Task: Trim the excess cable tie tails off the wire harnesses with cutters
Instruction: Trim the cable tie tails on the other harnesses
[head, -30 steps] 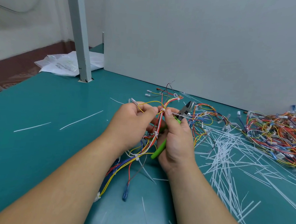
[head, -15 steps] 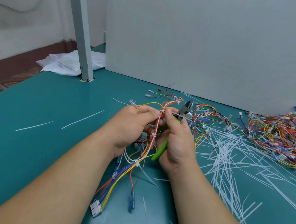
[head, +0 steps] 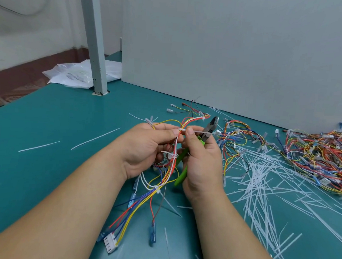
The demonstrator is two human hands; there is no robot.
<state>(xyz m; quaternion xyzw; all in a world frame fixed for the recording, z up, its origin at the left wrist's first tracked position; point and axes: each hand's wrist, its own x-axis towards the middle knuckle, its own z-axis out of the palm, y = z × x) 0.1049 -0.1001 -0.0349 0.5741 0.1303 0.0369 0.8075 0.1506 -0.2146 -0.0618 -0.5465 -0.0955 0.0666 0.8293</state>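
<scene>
You are working at a teal desk (head: 46, 125) that butts against a pale grey panel (head: 231, 53) at 12 o'clock. A grey post (head: 93, 44) rises from the desk at 10 o'clock, with a crumpled clear plastic bag (head: 73, 76) lying behind its foot. Beyond the desk edge at 9 o'clock you can see a strip of dark red floor (head: 19, 80) and a white wall.

White cut tails (head: 262, 187) are heaped at 3 to 4 o'clock, and a few lie singly at 9 o'clock. A pile of coloured harnesses (head: 320, 158) sits at 2 to 3 o'clock, near the panel.

The wire harness (head: 170, 165) you hold is in the middle, lifted off the desk between your hands. Its long axis runs from 1 o'clock down to 7 o'clock. Its far end fans out toward the panel. Its near end hangs with a white plug (head: 110, 243) and a blue terminal (head: 152, 236) close to the desk.

Your left hand (head: 147, 148) pinches the bundle between thumb and fingers, just beside a tie head. From there a cable tie tail (head: 198, 132) sticks out flat toward 3 o'clock.

Your right hand (head: 202, 157) is curled round the green handles of the cutters (head: 210, 129), with the thumb pressed on the tail. The cutters point to 1 o'clock, handles toward 7. The tail crosses the blades, but you cannot tell whether they are closed on it.
</scene>
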